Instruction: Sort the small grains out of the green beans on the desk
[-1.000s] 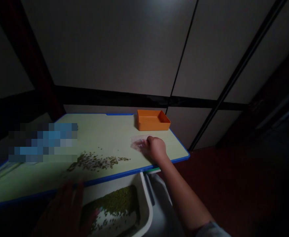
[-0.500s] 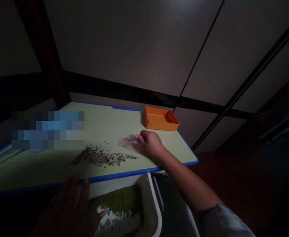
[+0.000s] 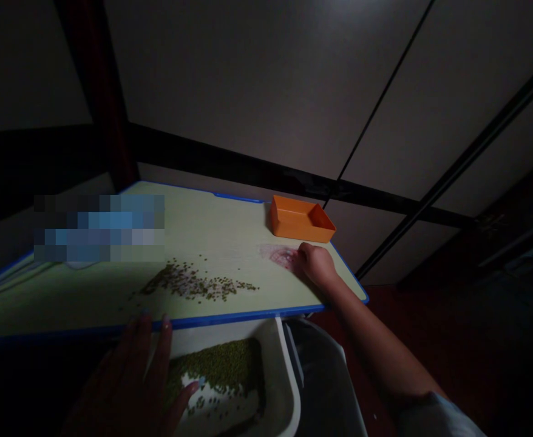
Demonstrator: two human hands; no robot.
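Observation:
My right hand (image 3: 316, 263) is closed on the edge of a thin, clear piece of plastic with a pink pattern (image 3: 281, 255), perhaps a small bag; it is blurred and trails left over the table. My left hand (image 3: 130, 373), dark in shadow, lies across the left side of a white tub (image 3: 289, 370), fingers stretched and apart, the thumb over its inside. Small green beans (image 3: 230, 361) fill the far part of the tub, with bare floor showing nearer. More beans (image 3: 193, 282) lie scattered on the pale tabletop (image 3: 212, 230) beyond the tub.
An orange open box (image 3: 303, 224) stands at the table's back right. A pixelated bluish patch (image 3: 107, 227) covers something at the left. The blue table edge (image 3: 248, 315) runs just beyond the tub, and cabinet panels (image 3: 248, 79) rise behind.
My right hand has moved right with the clear plastic, away from the scattered beans. My left hand keeps its place at the tub. The view has shifted slightly.

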